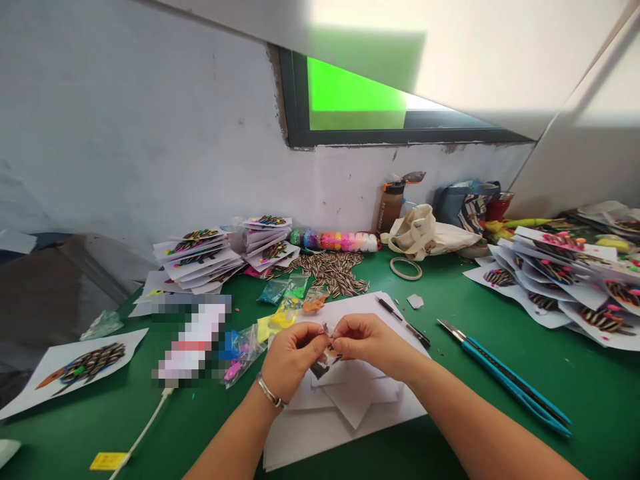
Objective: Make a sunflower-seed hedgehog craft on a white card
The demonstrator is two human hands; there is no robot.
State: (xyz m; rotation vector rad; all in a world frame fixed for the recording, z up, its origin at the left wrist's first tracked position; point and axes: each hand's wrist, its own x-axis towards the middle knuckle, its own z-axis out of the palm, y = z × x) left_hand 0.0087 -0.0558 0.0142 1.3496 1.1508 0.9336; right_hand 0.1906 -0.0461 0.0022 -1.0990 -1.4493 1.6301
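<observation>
Above a pile of white paper sheets (295, 440), my left hand (294, 357) and my right hand (367, 340) meet, fingertips pinched close together. Between them hangs a small, thin printed piece of paper (323, 365) with black, white and orange patches; its upper part is hidden by the fingers. Both hands appear closed on it. Smaller white paper pieces (353, 397) lie just under the hands, on top of the sheets. A black pen (400, 319) rests at the sheets' right edge, beyond my right hand.
Striped sunflower seeds (333, 270) are heaped behind the sheets. Small bags of coloured clay (243, 353) lie left of my hands, near a blurred phone-like object (193, 343) on a cable. A blue utility knife (505, 377) lies right. Stacked seed pictures (195, 260) stand behind.
</observation>
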